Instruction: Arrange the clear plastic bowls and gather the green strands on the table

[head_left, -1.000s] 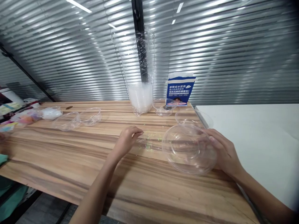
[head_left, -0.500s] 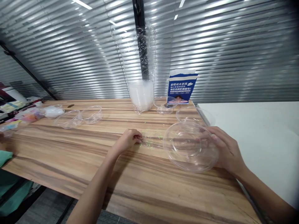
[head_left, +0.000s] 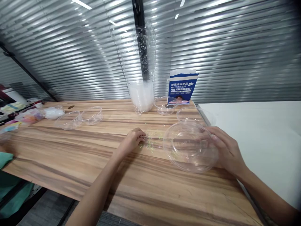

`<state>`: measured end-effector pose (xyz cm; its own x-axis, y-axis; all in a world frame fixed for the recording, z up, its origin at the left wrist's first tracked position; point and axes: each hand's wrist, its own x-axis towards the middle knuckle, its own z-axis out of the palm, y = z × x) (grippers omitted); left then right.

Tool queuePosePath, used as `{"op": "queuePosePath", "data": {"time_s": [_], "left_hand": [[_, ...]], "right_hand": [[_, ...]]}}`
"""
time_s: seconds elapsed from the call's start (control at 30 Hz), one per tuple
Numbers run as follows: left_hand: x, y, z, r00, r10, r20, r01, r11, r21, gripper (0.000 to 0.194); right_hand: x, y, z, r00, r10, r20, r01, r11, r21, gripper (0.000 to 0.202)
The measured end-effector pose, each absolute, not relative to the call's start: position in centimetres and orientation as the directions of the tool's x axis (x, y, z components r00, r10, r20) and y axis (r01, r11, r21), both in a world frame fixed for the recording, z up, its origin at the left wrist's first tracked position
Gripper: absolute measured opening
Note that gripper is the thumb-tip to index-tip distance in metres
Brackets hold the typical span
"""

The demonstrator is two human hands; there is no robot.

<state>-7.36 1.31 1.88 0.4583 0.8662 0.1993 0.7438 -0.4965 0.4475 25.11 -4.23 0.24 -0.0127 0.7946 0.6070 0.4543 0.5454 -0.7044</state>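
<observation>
On the wooden table, my left hand has its fingers pinched together at the left side of some thin clear and green shreds. What lies between the fingertips is too small to name. My right hand grips the right side of a clear plastic bowl, tilted so that its round opening and base show. Fingers of that hand are seen through the clear wall. Behind it another clear bowl stands near the table's right edge.
Stacked clear bowls in a plastic bag stand at the back, beside a clear bowl and a blue paper bag. Two clear bowls stand left. Coloured packets lie far left, near a person's green sleeve.
My left hand has moved slightly right and away from me, into the edge of the shreds. My right hand and its bowl have barely moved.
</observation>
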Motion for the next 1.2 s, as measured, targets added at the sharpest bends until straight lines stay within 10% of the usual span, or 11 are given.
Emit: {"op": "queuePosePath", "data": {"time_s": [1.2], "left_hand": [[-8.4,2.3,0.4,0.388,0.893,0.229,0.799,-0.45,0.399,0.017]], "right_hand": [[25.3,-3.7,-0.3,0.023,0.862,0.506,0.385,0.459,-0.801,0.032]]}}
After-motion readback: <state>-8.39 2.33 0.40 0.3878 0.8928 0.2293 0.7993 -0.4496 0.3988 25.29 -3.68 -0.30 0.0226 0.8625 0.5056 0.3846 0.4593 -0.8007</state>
